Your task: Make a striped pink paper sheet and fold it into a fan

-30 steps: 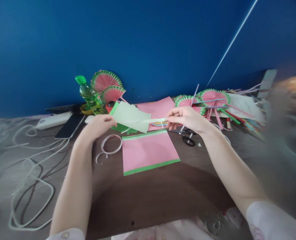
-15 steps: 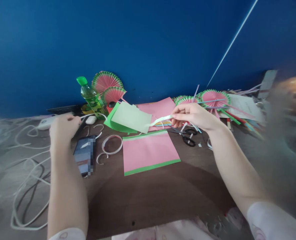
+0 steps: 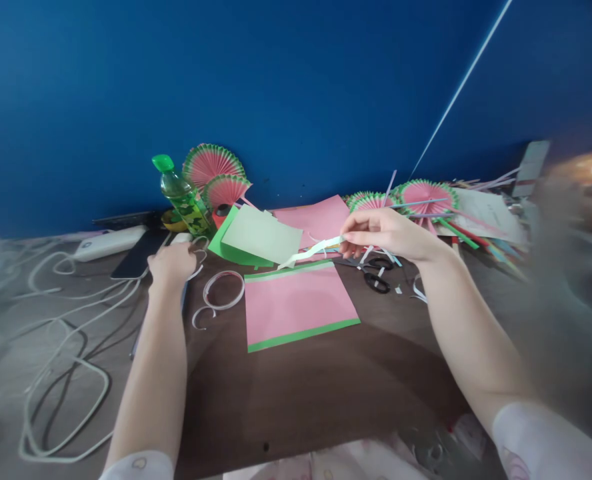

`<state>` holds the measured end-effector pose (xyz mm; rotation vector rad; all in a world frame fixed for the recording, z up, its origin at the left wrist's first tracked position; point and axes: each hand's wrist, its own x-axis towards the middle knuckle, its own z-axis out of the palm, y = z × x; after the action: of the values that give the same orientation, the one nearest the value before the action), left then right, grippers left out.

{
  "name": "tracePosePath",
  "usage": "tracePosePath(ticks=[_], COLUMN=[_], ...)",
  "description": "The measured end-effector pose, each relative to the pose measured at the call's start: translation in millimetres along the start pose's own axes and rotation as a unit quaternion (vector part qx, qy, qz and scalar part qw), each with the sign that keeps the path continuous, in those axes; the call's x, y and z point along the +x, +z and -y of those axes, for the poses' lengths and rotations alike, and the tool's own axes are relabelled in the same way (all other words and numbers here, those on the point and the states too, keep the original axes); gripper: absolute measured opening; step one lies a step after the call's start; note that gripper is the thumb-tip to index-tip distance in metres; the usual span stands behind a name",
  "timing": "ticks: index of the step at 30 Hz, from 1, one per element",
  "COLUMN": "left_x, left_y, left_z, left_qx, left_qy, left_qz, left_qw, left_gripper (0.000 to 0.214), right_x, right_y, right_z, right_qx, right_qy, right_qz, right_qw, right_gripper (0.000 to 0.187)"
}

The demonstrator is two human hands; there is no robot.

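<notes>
My right hand (image 3: 376,235) pinches the end of a thin, wrinkled white strip (image 3: 313,251), which hangs down leftward over the stacked paper. Below it lies a pink sheet (image 3: 301,300) with green bands along its top and bottom edges. My left hand (image 3: 173,261) is low over the left of the table with its fingers drawn together at a curled white backing strip (image 3: 202,241); the fingertips are partly hidden. Under the left wrist a phone is mostly covered. A roll of tape (image 3: 224,291) lies between that hand and the pink sheet.
Behind the sheet are pale green paper (image 3: 263,233) and pink paper (image 3: 321,217). Black-handled scissors (image 3: 377,283) lie at right. A green-capped bottle (image 3: 183,193), folded paper fans (image 3: 213,167), a dark power bank or phone (image 3: 139,257) and loose white cables (image 3: 109,387) are also there.
My left hand has moved right and down with the curled strip, now covering much of the phone. The right hand stays nearly still, and its strip hangs lower and more crinkled.
</notes>
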<state>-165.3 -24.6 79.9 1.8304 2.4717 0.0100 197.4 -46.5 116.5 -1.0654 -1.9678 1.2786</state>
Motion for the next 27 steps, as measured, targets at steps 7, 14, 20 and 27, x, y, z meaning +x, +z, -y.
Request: tracePosePath(ticks=[7,14,20,27], left_x=[-3.1,-48.1,-89.1,-88.4], left_y=[0.1,-20.9,-14.5,-9.2], left_z=[-6.6,-70.4,-116.3,-117.2], left_qx=[-0.077,-0.339,-0.481,-0.533], left_qy=[-0.025,0.232,0.369,0.346], left_qz=[-0.157,-0.131,0.124,0.175], left_qw=[0.984,0.902,0.786,0.752], left_gripper=[0.036,0.028,0.03,0.022], right_x=[-0.7,0.1,0.7,1.4], right_y=[0.3,8.0,13.2,18.0], right_z=[1.7,4.1,5.9,7.6], right_qx=[0.007,0.059,0.065,0.09], right_qy=[-0.018,-0.06,-0.085,-0.078], right_qz=[0.013,0.035,0.057,0.044], right_qw=[1.0,0.996,0.993,0.992], right_gripper=[0.009,0.009,0.007,0.006])
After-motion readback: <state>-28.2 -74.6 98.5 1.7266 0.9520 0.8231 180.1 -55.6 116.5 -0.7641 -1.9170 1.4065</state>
